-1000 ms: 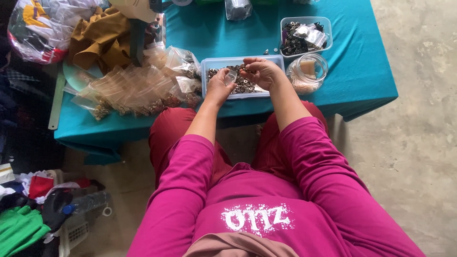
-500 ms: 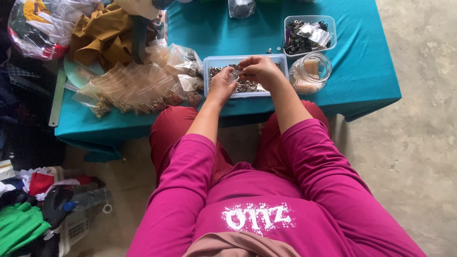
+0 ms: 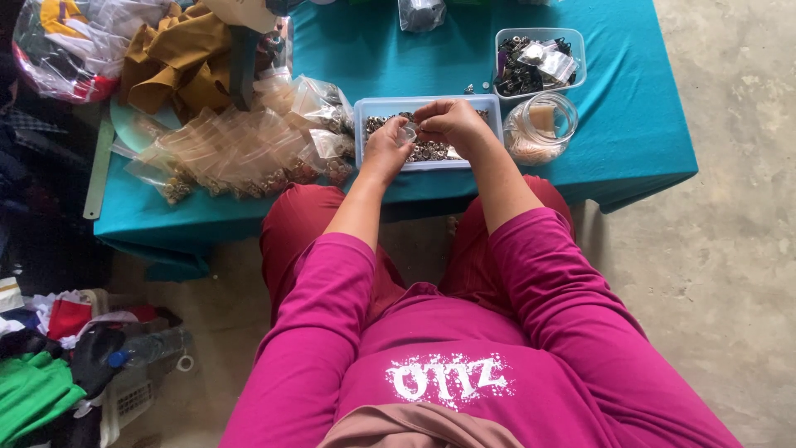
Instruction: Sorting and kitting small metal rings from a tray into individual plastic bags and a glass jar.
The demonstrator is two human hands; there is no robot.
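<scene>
Two bare hands meet over a shallow tray [image 3: 373, 106] of small metal pieces on a teal table [image 3: 630, 124]. Left hand [image 3: 386, 148] and right hand [image 3: 452, 124] pinch a small clear bag [image 3: 406, 133] between them, fingertips closed on it from either side. Bag sits at the meeting point of both grips, held just above the metal pieces [image 3: 427, 152] in the tray. Contents of the bag: too small to tell.

Directly under the grip: the tray, pale blue-white, rectangular, its near edge close to the table edge. Both wrists lie across that near rim.

Right of the grip, just beside the tray: a round clear jar [image 3: 539, 129], open top, with a tan block and pale small items inside. Beyond the jar, farther from the person: a second clear box [image 3: 539, 62] holding dark hardware and small bags.

Left of the grip, touching the tray's left wall: a heap of filled clear bags [image 3: 240, 149], brownish contents. Farther left and away from the person: mustard cloth [image 3: 178, 58], then a large bag [image 3: 58, 41] of mixed fabric at the table corner.

Below the grip: magenta sleeves, red trousers. Floor to the person's left holds green cloth [image 3: 33, 394] and a plastic bottle [image 3: 149, 348].
</scene>
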